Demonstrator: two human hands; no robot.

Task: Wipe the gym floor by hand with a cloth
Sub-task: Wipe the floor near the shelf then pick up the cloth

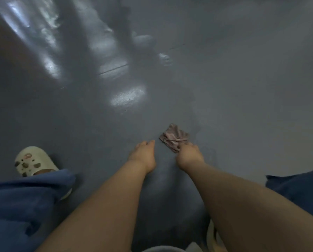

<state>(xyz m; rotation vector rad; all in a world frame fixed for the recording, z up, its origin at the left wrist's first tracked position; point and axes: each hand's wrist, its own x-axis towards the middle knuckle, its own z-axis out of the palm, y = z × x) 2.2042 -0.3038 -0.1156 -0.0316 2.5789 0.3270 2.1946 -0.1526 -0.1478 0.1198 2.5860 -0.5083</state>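
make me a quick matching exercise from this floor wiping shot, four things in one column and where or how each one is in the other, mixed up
Column 1
1. crumpled pinkish-grey cloth
2. left hand
3. right hand
4. cream perforated clog

Column 2
A. far left, beside the blue trouser leg
B. grips the cloth's near edge
C. lies on the grey gym floor
D. holds nothing, just left of the cloth

Pairs: 1-C, 2-D, 3-B, 4-A
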